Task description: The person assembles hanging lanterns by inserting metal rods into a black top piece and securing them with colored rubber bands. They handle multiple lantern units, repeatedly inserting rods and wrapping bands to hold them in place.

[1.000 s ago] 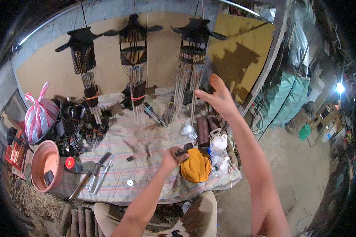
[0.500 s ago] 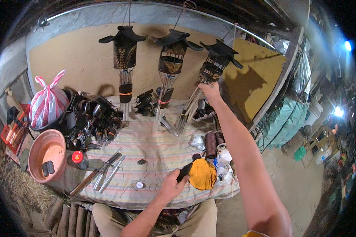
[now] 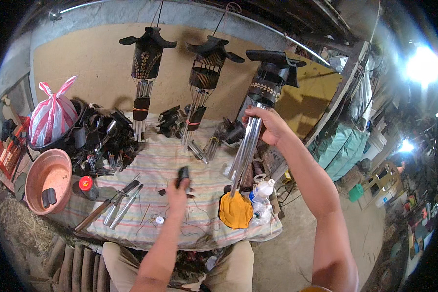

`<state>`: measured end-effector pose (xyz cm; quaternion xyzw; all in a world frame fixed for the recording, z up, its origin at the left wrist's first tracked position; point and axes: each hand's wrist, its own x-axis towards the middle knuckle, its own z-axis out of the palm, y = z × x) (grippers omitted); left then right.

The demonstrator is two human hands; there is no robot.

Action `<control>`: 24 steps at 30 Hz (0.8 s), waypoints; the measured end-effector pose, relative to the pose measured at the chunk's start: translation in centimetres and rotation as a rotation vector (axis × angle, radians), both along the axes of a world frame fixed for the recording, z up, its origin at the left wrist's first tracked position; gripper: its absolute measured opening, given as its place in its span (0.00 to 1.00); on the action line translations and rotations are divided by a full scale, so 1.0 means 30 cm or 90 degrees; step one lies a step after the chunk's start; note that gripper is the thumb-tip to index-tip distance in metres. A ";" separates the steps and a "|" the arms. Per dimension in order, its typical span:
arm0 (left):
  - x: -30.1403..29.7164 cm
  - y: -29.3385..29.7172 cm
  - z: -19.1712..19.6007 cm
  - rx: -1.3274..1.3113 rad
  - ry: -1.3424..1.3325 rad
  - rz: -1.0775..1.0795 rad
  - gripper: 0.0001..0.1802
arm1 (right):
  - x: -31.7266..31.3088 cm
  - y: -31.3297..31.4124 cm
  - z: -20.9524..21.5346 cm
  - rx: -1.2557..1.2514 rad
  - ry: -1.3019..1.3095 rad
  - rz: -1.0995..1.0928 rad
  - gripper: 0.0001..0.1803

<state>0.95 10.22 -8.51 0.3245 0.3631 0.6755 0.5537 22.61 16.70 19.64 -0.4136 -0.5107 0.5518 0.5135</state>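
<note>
Striped cloth (image 3: 180, 160) unchanged; right hand (image 3: 267, 125) now grips chime tubes (image 3: 246, 151).

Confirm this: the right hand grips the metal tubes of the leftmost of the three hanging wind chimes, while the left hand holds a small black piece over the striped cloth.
Not quite. The head view shows the right hand gripping the metal tubes of the rightmost wind chime, not the leftmost. The left hand does hold a small black piece over the striped cloth.

Shiny smooth metal tubes (image 3: 246, 146) are hanging under a dark matt wood top (image 3: 272, 73). Soft striped cloth (image 3: 180, 160) is covering the worktop. Pink plastic bowl (image 3: 46, 177) is looking smooth & glossy.
</note>
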 end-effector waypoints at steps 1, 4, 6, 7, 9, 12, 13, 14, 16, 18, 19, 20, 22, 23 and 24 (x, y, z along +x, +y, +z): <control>0.095 -0.007 0.004 -0.049 -0.010 -0.063 0.12 | -0.004 -0.020 0.016 -0.019 0.020 0.025 0.08; 0.350 -0.119 0.107 0.022 0.197 -0.332 0.19 | -0.030 -0.026 0.029 -0.004 0.071 0.046 0.07; 0.399 -0.223 0.240 0.132 0.298 -0.468 0.20 | -0.029 -0.015 0.025 0.010 0.035 0.037 0.05; 0.389 -0.258 0.323 0.184 0.360 -0.484 0.20 | -0.028 -0.008 0.019 0.017 0.022 0.015 0.05; 0.302 -0.295 0.485 0.461 0.438 -0.334 0.18 | -0.021 -0.007 0.004 0.021 0.005 -0.017 0.05; 0.125 -0.223 0.687 0.526 0.574 -0.074 0.14 | -0.012 -0.029 -0.001 0.031 -0.001 -0.013 0.05; 0.081 -0.172 0.729 0.575 0.584 0.101 0.15 | -0.010 -0.038 0.006 0.026 -0.015 -0.014 0.06; 0.038 -0.104 0.759 0.507 0.583 0.114 0.13 | -0.012 -0.048 0.010 0.024 0.013 -0.010 0.06; -0.007 0.057 0.777 0.552 0.539 0.253 0.12 | -0.018 -0.066 0.020 0.026 0.078 0.037 0.05; 0.008 0.189 0.715 0.480 0.601 0.259 0.14 | -0.026 -0.060 0.037 -0.027 0.060 0.036 0.06; 0.036 0.243 0.674 0.477 0.656 0.301 0.15 | -0.030 -0.052 0.042 -0.039 0.080 0.044 0.06; 0.078 0.252 0.601 0.380 0.430 0.008 0.17 | -0.032 -0.043 0.042 -0.052 0.100 0.052 0.06; 0.164 0.226 0.471 0.263 0.187 -0.273 0.16 | -0.051 -0.011 0.030 -0.038 0.131 0.006 0.08; 0.198 0.217 0.436 0.137 0.147 -0.376 0.25 | -0.057 0.005 0.024 -0.030 0.131 0.003 0.08; 0.284 0.162 0.390 0.086 0.066 -0.303 0.23 | -0.058 0.017 0.015 -0.029 0.131 -0.006 0.08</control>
